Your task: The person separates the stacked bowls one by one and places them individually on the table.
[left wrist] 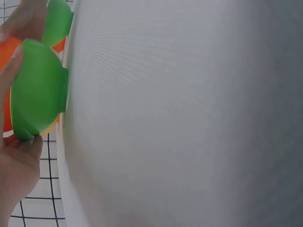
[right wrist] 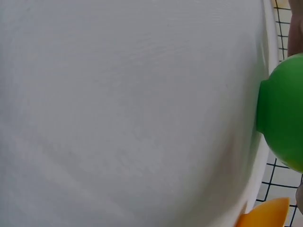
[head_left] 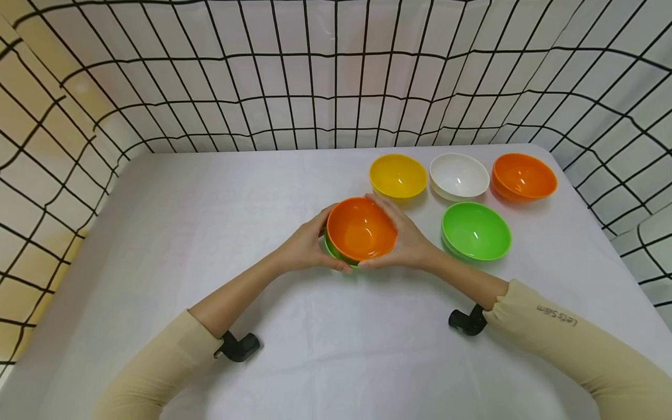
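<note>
We cup the stacked bowls between us at table centre: the orange bowl (head_left: 361, 227) nests in a green bowl (left wrist: 38, 90), our left hand (head_left: 307, 245) curled round it at nine o'clock, our right hand (head_left: 406, 240) at three, both equally near; the round stack has no long axis

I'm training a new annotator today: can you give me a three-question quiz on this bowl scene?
1. True or false: the orange bowl between the hands sits inside a green bowl.
2. How many bowls stand apart, untouched? A) three B) four C) five
3. Which untouched bowl is nearest the right hand?

Key: 1 true; 2 B; 3 the lone green bowl. Both the right and left hand hold the stack.
</note>
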### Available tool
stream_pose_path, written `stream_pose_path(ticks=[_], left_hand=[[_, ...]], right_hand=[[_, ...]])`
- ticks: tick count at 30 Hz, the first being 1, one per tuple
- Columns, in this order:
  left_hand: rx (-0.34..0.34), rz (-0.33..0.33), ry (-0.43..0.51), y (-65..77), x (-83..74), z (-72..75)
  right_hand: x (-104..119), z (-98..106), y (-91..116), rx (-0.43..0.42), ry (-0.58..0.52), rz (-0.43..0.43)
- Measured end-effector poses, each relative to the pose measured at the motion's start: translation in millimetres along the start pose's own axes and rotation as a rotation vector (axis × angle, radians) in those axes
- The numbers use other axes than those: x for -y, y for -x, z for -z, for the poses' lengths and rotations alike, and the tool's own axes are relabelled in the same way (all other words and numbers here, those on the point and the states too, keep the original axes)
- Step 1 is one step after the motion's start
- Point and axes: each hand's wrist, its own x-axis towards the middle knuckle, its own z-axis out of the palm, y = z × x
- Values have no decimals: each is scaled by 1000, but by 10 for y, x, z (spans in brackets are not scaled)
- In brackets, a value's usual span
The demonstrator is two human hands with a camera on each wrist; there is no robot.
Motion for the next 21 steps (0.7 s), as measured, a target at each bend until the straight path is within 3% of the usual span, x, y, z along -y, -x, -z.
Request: stream_pose_path(ticks=[2, 9, 16, 21], left_hand=[[4, 5, -1, 17, -89, 17], [-16, -19, -6, -69, 255, -40], [-12, -13, -19, -58, 270, -28], [-8, 0, -20, -57, 259, -27]], right_hand=[[29, 28, -1, -2, -1, 7], [120, 103, 10, 12, 15, 12], [195, 163, 48, -5, 49, 11], [260, 238, 90, -28, 12, -6]])
